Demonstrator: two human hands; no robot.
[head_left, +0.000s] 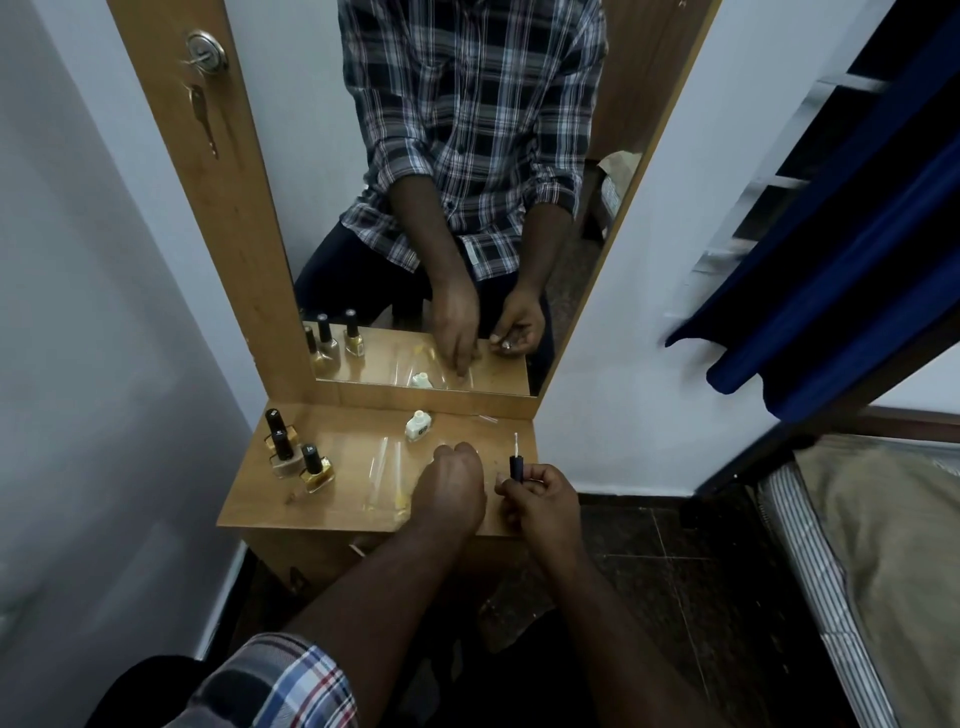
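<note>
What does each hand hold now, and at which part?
The right hand pinches a white-tipped nail polish brush by its black cap. The left hand holds nothing; it rests on the wooden shelf.

White walls (93, 312), wooden mirror (467, 208), bed (878, 545)

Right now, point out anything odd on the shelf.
A yellow smear marks the clear sheet near the front edge of the shelf, likely spilled polish. The white bottle stands uncapped; the right hand holds a brush.
</note>
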